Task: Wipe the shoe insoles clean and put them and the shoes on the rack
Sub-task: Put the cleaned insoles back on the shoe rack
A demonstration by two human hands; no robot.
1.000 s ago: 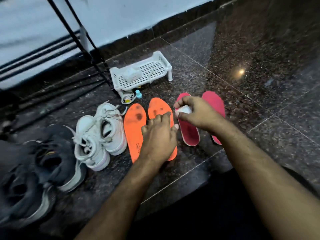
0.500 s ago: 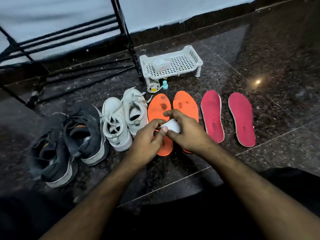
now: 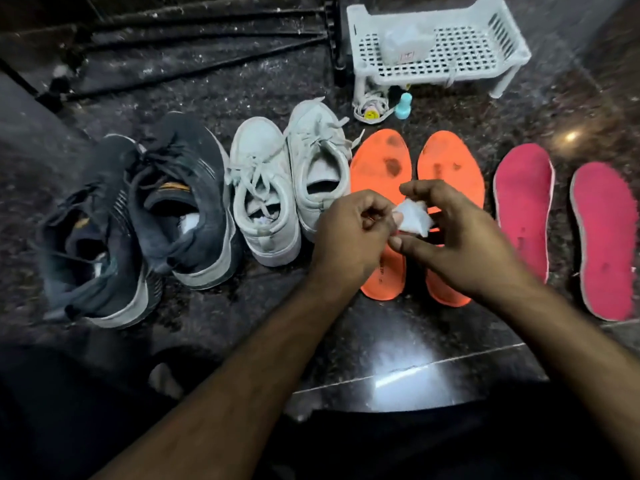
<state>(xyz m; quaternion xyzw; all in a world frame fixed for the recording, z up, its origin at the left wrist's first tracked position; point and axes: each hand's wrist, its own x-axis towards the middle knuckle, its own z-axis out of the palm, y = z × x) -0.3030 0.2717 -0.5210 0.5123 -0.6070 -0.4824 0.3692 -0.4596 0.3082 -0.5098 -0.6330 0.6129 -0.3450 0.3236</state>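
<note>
Two orange insoles (image 3: 384,161) with dark stains lie side by side on the dark floor, and two pink insoles (image 3: 523,199) lie to their right. A pair of white sneakers (image 3: 263,188) and a pair of dark sneakers (image 3: 114,216) stand to the left. Above the orange insoles both my hands hold a small crumpled white wipe (image 3: 412,218). My left hand (image 3: 349,237) pinches its left edge. My right hand (image 3: 453,240) curls around it from the right. The black metal shoe rack (image 3: 194,43) stands at the back left.
A white perforated plastic stand (image 3: 485,50) with a packet of wipes (image 3: 407,46) on it sits at the back. Under its front edge lie a small turquoise bottle (image 3: 403,106) and a bundle of laces (image 3: 370,107). A tile seam crosses the floor near me.
My right hand brought the wipe from over the pink insole to the orange ones, and my left hand left the orange insole and took hold of it. The view tilted down and closer.
</note>
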